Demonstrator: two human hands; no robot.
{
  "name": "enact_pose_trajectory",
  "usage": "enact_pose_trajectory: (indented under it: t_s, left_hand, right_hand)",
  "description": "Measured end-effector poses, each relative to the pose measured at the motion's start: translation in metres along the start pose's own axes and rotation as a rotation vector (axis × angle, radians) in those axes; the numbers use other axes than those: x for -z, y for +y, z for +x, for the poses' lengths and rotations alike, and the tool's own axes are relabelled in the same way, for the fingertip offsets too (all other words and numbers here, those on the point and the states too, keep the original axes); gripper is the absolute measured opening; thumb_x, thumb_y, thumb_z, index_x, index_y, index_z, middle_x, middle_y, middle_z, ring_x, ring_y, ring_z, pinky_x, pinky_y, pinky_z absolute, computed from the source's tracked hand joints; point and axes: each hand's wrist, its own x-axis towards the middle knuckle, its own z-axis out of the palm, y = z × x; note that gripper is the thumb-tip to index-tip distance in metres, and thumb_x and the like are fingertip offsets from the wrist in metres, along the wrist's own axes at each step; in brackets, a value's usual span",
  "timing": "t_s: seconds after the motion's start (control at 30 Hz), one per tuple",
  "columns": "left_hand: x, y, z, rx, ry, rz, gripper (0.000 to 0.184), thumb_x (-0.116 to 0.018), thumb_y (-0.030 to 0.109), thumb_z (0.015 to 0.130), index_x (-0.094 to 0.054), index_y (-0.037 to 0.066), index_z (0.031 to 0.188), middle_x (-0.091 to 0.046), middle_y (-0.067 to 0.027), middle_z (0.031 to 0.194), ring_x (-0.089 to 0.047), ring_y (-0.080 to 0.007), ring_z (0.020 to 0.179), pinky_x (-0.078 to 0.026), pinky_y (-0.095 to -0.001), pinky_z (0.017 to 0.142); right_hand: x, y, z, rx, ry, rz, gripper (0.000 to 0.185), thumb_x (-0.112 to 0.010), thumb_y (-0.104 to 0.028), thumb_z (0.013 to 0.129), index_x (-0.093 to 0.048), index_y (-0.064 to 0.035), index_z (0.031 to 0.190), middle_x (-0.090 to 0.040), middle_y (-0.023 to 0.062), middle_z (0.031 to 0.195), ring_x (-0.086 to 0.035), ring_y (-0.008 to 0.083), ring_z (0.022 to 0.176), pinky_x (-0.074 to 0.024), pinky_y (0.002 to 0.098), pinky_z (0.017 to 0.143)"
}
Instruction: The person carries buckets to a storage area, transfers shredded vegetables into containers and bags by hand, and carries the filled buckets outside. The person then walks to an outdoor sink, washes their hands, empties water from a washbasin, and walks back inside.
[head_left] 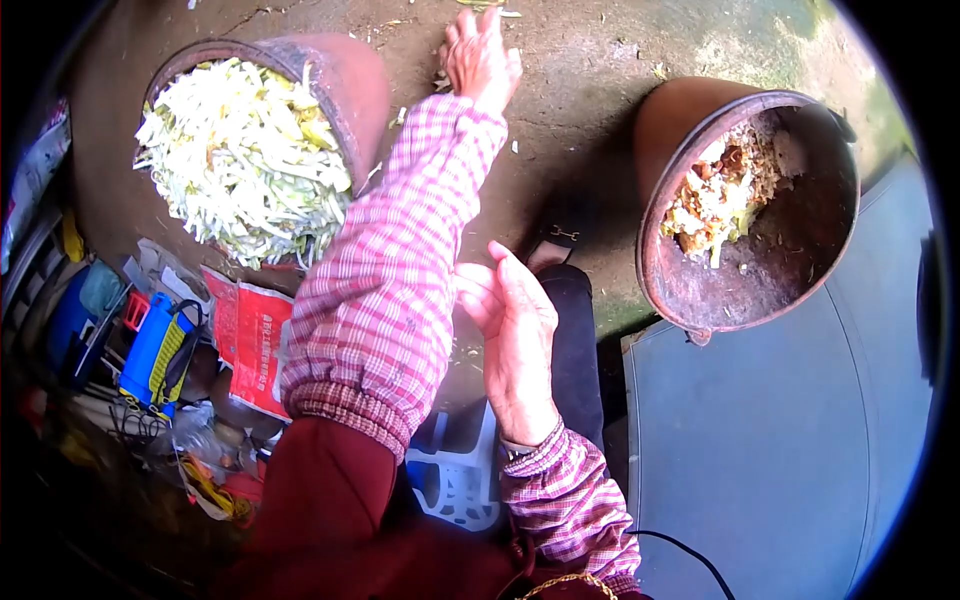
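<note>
Greenish scrap runs lengthwise left-right beside the left hand, bent fingers' hold unclear, right hand loosely open, empty.

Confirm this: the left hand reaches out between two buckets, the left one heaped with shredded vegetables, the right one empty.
No: the right bucket is not empty; the head view shows food scraps in it. The left hand does reach out between it and the left bucket, which is heaped with shredded vegetables.
</note>
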Motion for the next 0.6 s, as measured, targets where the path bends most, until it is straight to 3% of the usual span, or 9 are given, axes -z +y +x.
enact_pose_trajectory:
  t_s: [0.07,0.13,0.2,0.23,0.27,0.4,0.5,0.6]
  left_hand:
    - [0.003,0.012,0.025,-0.022,-0.223,-0.046,0.071,-0.067,0.019,0.064,-0.034,0.009,0.127,-0.027,-0.0179,0.134,-0.027,-0.0347,0.122,-0.032,-0.0494,0.091]
    - [-0.013,0.009,0.037,-0.17,-0.204,0.122,0.064,-0.065,0.015,0.066,-0.038,0.008,0.123,-0.032,-0.0166,0.13,-0.029,-0.0348,0.121,-0.035,-0.0479,0.09]
    - [-0.009,0.01,0.04,-0.171,-0.343,0.191,0.064,-0.065,0.016,0.066,-0.038,0.008,0.123,-0.031,-0.0157,0.131,-0.028,-0.0338,0.122,-0.036,-0.0483,0.089]
    - [-0.02,0.003,0.037,-0.203,-0.311,0.268,0.067,-0.067,0.019,0.064,-0.038,0.009,0.124,-0.03,-0.0153,0.132,-0.027,-0.0334,0.123,-0.034,-0.0492,0.092]
    - [-0.022,-0.008,0.027,-0.271,-0.285,0.251,0.053,-0.064,0.017,0.068,-0.043,0.009,0.115,-0.043,-0.0129,0.112,-0.043,-0.0305,0.103,-0.039,-0.0446,0.081]
    - [-0.024,-0.027,-0.044,-0.313,-0.229,0.256,0.05,-0.062,0.015,0.071,-0.043,0.008,0.117,-0.04,-0.0141,0.119,-0.04,-0.0309,0.109,-0.039,-0.0434,0.081]
    - [-0.008,-0.028,-0.09,-0.26,-0.313,0.227,0.05,-0.055,0.015,0.076,-0.04,0.007,0.123,-0.035,-0.0171,0.127,-0.032,-0.0336,0.119,-0.035,-0.0467,0.087]
    - [0.012,-0.021,-0.112,-0.04,-0.216,0.098,0.058,-0.062,0.019,0.073,-0.037,0.012,0.126,-0.029,-0.0219,0.129,-0.029,-0.0378,0.12,-0.033,-0.0483,0.089]
  right_hand:
    - [0.001,-0.011,0.0,0.013,0.017,0.011,0.032,-0.045,-0.019,0.09,-0.047,0.0034,0.113,-0.061,0.0148,0.09,-0.061,0.0175,0.077,-0.0504,0.0233,0.069]
    - [0.007,-0.02,0.001,0.043,0.036,0.025,0.033,-0.045,-0.02,0.09,-0.045,0.0033,0.114,-0.061,0.0148,0.091,-0.061,0.0172,0.077,-0.05,0.0232,0.07]
    - [0.011,-0.03,0.002,0.065,0.055,0.033,0.034,-0.045,-0.021,0.09,-0.045,0.003,0.114,-0.061,0.0146,0.091,-0.061,0.0169,0.078,-0.0498,0.0229,0.07]
    - [0.012,-0.034,0.002,0.075,0.049,0.034,0.034,-0.044,-0.021,0.09,-0.045,0.0025,0.115,-0.061,0.0143,0.092,-0.06,0.0163,0.08,-0.0492,0.0219,0.071]
    - [0.013,-0.037,0.002,0.075,0.048,0.046,0.034,-0.044,-0.021,0.09,-0.045,0.0023,0.115,-0.061,0.0142,0.093,-0.06,0.0161,0.08,-0.049,0.0216,0.071]
    - [0.013,-0.04,0.002,0.064,0.04,0.072,0.034,-0.044,-0.021,0.09,-0.044,0.0018,0.116,-0.06,0.0137,0.093,-0.06,0.0152,0.082,-0.0484,0.0206,0.071]
    - [0.013,-0.038,0.003,0.047,0.049,0.077,0.034,-0.044,-0.021,0.09,-0.045,0.0017,0.115,-0.06,0.0135,0.093,-0.06,0.0151,0.081,-0.0483,0.0205,0.07]
    - [0.012,-0.038,0.004,0.047,0.053,0.087,0.034,-0.044,-0.021,0.091,-0.045,0.0015,0.115,-0.061,0.0135,0.093,-0.06,0.0148,0.081,-0.0482,0.0203,0.07]
